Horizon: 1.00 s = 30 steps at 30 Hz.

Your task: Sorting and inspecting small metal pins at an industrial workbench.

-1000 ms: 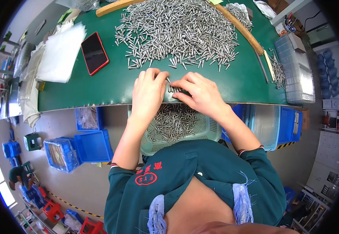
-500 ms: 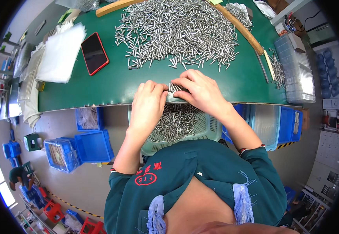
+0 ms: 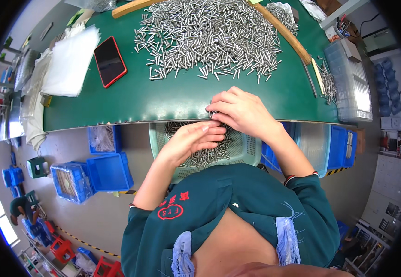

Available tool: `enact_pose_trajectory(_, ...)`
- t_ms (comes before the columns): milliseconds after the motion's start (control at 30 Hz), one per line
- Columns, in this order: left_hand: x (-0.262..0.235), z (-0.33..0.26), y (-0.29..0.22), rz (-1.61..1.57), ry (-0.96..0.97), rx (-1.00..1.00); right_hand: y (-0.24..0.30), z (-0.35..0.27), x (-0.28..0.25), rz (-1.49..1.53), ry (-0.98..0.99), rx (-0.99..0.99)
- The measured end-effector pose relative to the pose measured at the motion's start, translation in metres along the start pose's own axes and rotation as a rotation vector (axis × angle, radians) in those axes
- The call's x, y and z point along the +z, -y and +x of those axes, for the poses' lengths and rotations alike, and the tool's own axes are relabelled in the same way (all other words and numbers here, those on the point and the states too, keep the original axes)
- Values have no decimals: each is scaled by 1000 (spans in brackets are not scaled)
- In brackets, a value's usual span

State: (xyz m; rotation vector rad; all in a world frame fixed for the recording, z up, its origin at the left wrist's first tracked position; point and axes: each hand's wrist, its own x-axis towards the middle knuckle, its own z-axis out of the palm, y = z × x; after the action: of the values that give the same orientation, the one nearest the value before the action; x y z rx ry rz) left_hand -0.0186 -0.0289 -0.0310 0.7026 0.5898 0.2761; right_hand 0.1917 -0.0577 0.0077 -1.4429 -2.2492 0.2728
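Note:
My right hand (image 3: 242,111) is at the table's front edge, fingers curled down over a few small silvery metal pins (image 3: 211,114). They look like short headed screws or rivets. My left hand (image 3: 193,141) is just below the edge, cupped beneath the right fingertips with its fingers extended, and I see nothing gripped in it. Under both hands stands a light green perforated basket (image 3: 252,150) holding many similar pins (image 3: 205,157), partly hidden by my hands. Farther back on the green table (image 3: 131,104) lies a large heap of the pins (image 3: 214,37).
Wooden strips (image 3: 286,34) border the heap. A red-edged phone (image 3: 110,61) and white sheets (image 3: 71,62) lie to the left. Clear plastic boxes (image 3: 348,83) are stacked on the right, beside longer metal pins (image 3: 330,85). Blue crates (image 3: 110,171) stand on the floor.
My left hand has dropped from the tabletop to below the edge, over the basket. My right hand has drawn the small group of pins back to the edge; fewer show now.

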Motion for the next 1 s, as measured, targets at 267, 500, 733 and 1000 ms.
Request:
enact_pose_trajectory(267, -3, 18, 11, -285, 127, -31, 18, -19, -6, 87, 74, 46)
enact_pose_trajectory(500, 14, 8, -2, 92, 13, -36, 19, -26, -9, 422, 74, 204)
enact_pose_trajectory(733, 16, 2, -10, 211, 54, -6, 21, -26, -11, 517, 62, 199)
enact_pose_trajectory(1000, 19, -1, -18, 280, 33, 12, 23, -26, -15, 641, 69, 288)
